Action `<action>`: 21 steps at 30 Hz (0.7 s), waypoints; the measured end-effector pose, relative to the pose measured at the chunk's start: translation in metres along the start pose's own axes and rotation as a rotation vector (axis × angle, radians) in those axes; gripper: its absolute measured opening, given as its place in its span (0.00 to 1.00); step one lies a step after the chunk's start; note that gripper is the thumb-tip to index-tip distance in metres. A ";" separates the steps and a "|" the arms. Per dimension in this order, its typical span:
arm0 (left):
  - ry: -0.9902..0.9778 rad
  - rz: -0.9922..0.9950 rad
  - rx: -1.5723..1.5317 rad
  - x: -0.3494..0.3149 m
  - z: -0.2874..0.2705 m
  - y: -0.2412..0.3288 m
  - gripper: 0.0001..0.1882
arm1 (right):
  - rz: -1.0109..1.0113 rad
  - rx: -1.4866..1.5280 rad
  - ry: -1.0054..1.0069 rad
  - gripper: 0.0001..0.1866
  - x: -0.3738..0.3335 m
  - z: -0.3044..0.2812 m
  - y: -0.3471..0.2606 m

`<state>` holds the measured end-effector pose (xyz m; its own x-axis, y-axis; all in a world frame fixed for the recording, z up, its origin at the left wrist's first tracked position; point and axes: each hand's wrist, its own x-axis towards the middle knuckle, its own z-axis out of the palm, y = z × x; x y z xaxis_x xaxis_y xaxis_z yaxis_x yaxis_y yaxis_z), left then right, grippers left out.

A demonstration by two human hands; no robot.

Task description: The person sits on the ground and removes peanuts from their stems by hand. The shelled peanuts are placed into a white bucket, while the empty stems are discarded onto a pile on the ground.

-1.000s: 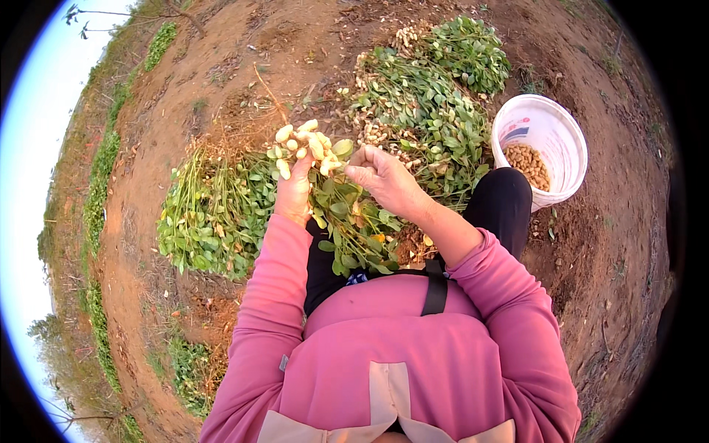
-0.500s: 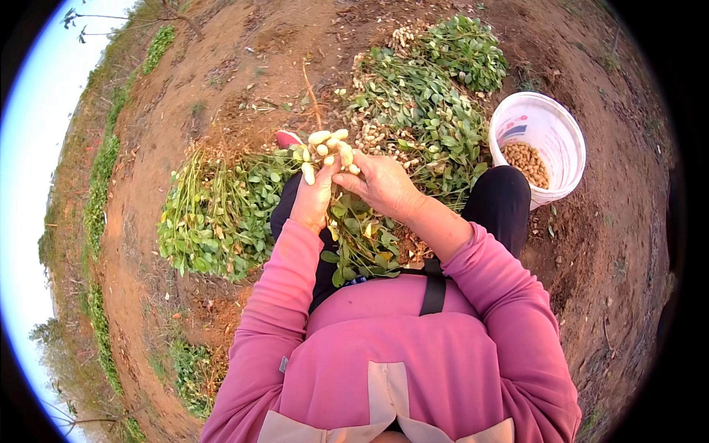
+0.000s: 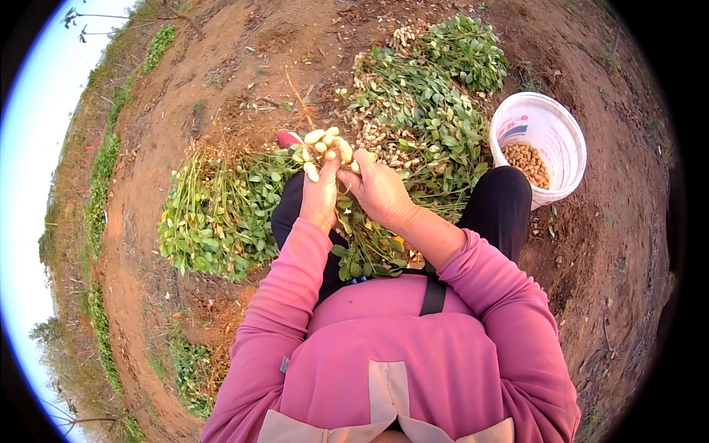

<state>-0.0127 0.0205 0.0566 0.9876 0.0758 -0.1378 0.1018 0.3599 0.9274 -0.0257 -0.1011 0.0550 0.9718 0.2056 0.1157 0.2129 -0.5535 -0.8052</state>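
A peanut plant (image 3: 369,247) hangs leaves-down between my knees, with its cluster of pale pods (image 3: 315,138) at the top and a long thin root sticking up. My left hand (image 3: 320,198) is closed around the plant just below the pods. From the right, my right hand (image 3: 380,193) meets it, fingers bent and pressed in at the cluster's right side. Its fingertips are partly hidden, but they appear to grip pods there. Stems between the two hands are mostly covered by the fingers.
Right of my knee stands a white bucket (image 3: 502,122) partly filled with picked peanuts (image 3: 526,164). A heap of pulled peanut plants (image 3: 436,111) lies ahead, another pile (image 3: 214,214) to the left. Brown soil (image 3: 273,44) surrounds them.
The pod cluster and its root have tilted slightly left. My right hand has shifted a little, its fingers now more upright beside the pods, and the hanging leaves have swung right.
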 end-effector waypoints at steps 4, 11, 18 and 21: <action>-0.048 0.061 0.019 0.004 -0.006 -0.008 0.17 | -0.159 0.003 -0.032 0.13 0.006 -0.006 0.010; 0.169 -0.063 0.054 0.035 -0.048 -0.023 0.12 | -0.189 -0.109 -0.346 0.10 -0.021 -0.015 0.001; -0.022 -0.135 -0.222 0.030 -0.079 0.000 0.15 | 0.200 -0.484 0.471 0.13 0.006 -0.155 0.122; -0.153 -0.180 -0.332 0.029 -0.075 -0.002 0.22 | 0.449 -0.972 0.371 0.31 -0.016 -0.207 0.197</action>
<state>0.0072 0.0914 0.0244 0.9665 -0.1461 -0.2110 0.2550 0.6373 0.7272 0.0215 -0.3804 0.0144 0.9157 -0.3324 0.2260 -0.3315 -0.9425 -0.0431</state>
